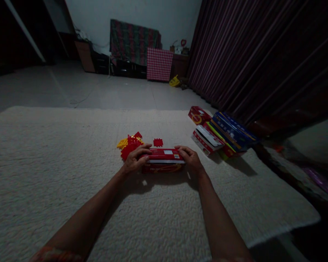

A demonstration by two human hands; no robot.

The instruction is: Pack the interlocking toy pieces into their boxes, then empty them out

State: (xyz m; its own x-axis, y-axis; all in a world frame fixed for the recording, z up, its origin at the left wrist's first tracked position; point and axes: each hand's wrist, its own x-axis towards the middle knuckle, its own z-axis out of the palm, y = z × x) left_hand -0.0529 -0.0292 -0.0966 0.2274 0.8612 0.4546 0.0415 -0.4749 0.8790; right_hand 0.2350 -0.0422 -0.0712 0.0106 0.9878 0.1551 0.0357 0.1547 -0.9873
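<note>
A red cardboard box (164,167) with a white-edged top flap lies lengthwise on the pale quilted mat in front of me. My left hand (136,158) grips its left end, thumb on the near side of the top and fingers over the far edge. At the opposite end, my right hand (190,157) holds the box with bent fingers on the top. A dark gap shows under the flap's near edge; the inside is hidden. Just beyond my left hand sits a pile of red and yellow toothed plastic pieces (129,143). One single red piece (157,142) lies behind the box.
To the right stand several cartons: a red box (199,115), a white-and-red box (207,140) and a large blue box (232,131). The quilted mat (71,174) covers the near floor. Purple curtains (235,47) hang at right; a checkered cloth (159,64) drapes over furniture behind.
</note>
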